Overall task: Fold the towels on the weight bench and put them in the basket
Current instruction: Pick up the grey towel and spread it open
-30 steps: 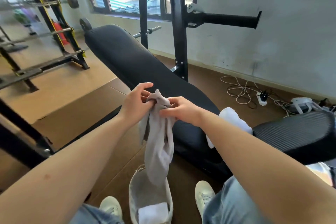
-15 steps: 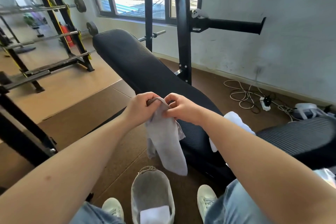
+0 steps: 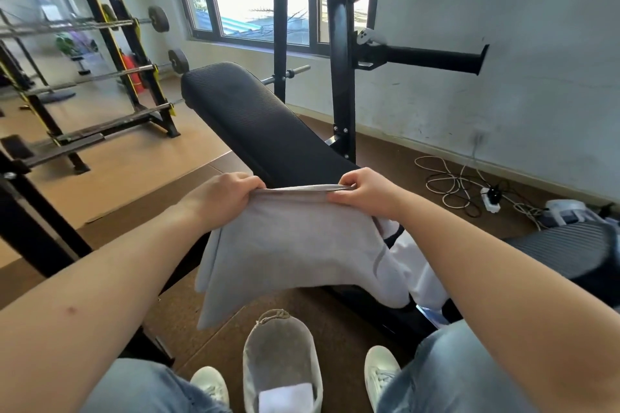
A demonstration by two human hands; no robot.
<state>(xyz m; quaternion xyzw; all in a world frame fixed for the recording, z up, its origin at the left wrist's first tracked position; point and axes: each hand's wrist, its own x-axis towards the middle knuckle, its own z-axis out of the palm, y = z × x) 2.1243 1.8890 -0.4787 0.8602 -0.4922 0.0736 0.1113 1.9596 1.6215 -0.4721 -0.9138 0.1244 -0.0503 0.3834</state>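
Now the grey towel [image 3: 288, 245] is spread wide — half a second ago it hung bunched from both hands. Left hand [image 3: 224, 198] pinches the top-left corner, right hand [image 3: 362, 191] the top-right, edge taut in front of the bench [image 3: 268, 131]. Basket [image 3: 281, 355] sits directly below, one folded white towel [image 3: 285, 397] already inside. White towel [image 3: 419, 265] waits on the bench, behind the grey one's right edge. Looks ready for a first fold.

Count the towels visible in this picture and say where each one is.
3: a grey towel stretched between both hands, a white towel on the bench, and a folded white one in the basket. Others may be hidden.
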